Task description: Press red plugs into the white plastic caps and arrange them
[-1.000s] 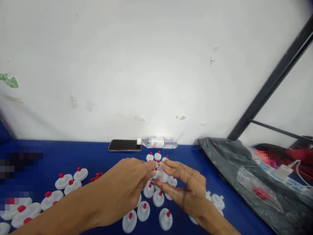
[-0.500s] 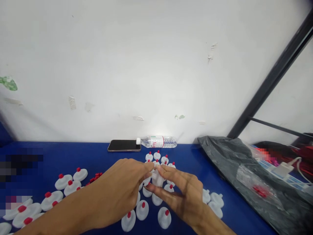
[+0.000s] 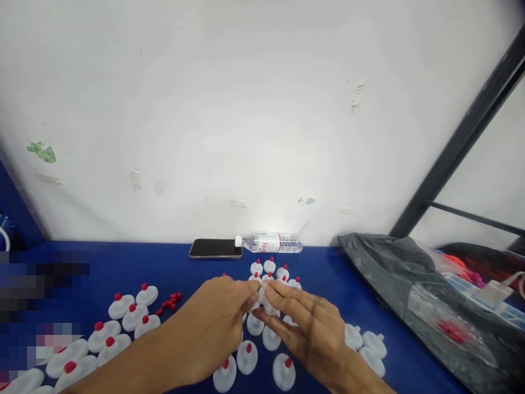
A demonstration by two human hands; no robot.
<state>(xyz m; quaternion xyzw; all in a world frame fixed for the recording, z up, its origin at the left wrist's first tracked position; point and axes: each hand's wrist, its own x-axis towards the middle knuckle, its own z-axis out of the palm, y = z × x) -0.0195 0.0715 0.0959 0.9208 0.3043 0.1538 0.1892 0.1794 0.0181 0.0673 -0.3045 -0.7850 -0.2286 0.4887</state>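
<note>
Centrally, a round white plastic piece (image 3: 271,307) sits between two bare hands above a blue tabletop (image 3: 328,268), partly masked by fingers, its top hidden from the head camera. The right hand (image 3: 314,325) clamps it between thumb and fingers; the left hand (image 3: 215,314) meets it with thumb and forefinger together, whatever they pinch concealed. Whether the piece carries a red tip cannot be made out.

Around and beneath the hands stand white plastic discs with red tips (image 3: 247,357), several half covered by the fingers, one cut off by the left wrist. More red-tipped white discs (image 3: 121,307) spread at the left, the nearest cropped by the frame and the outermost lost in pixelated blur. Small loose red caps (image 3: 173,301) lie near the left forearm.

Behind, a black-screened phone (image 3: 215,249) lies near the wall (image 3: 262,137) beside a clear plastic bottle (image 3: 270,242) on its side. Untipped white discs (image 3: 374,345) lie right of the right wrist, partly overlapping one another. A dark grey plastic sheet (image 3: 381,273) covers the table's right side, bearing a clear bag of red pieces (image 3: 451,328); a white plug with a cable (image 3: 494,291) is cut off at the edge.
</note>
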